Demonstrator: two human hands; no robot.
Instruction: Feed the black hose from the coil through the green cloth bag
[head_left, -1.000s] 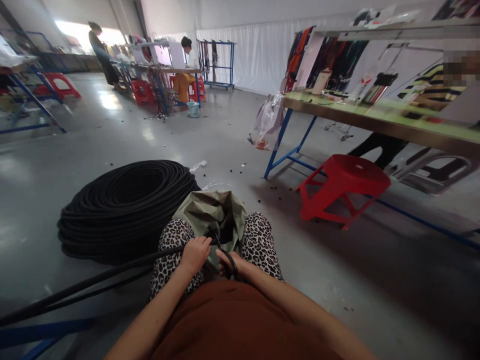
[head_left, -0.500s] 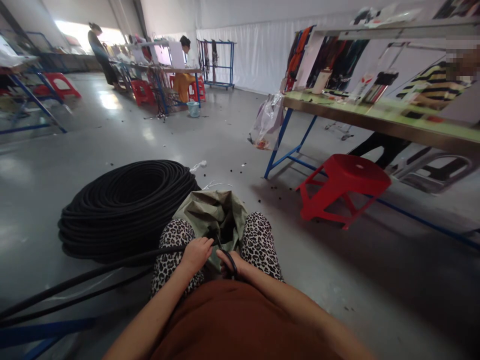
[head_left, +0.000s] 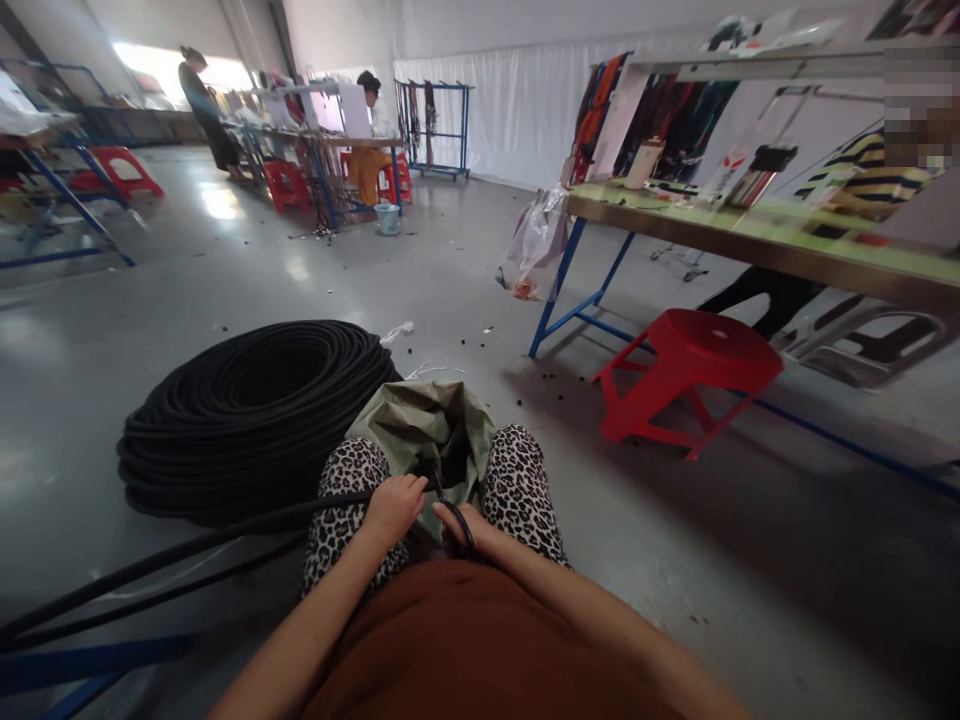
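Between my knees, my left hand (head_left: 399, 505) is closed around a thick black cord (head_left: 247, 522) near its end. The cord runs off to the lower left. In my right hand (head_left: 457, 525) is a pair of scissors (head_left: 466, 530) with black handle loops, the blades pointing at the cord end just beyond my left fingers. Whether the blades touch the cord is hard to make out. Below both hands gapes an olive-green sack (head_left: 409, 410), its inside dark. A large coil of black cord (head_left: 247, 440) lies on the floor to the left of my legs.
To the right stand a red plastic stool (head_left: 690, 350) and a green-topped workbench (head_left: 712, 220) with a person in a striped top behind it. A plastic bag (head_left: 536, 240) hangs from the bench. Blue metal bars (head_left: 97, 665) sit at lower left. Small black bits dot the floor.
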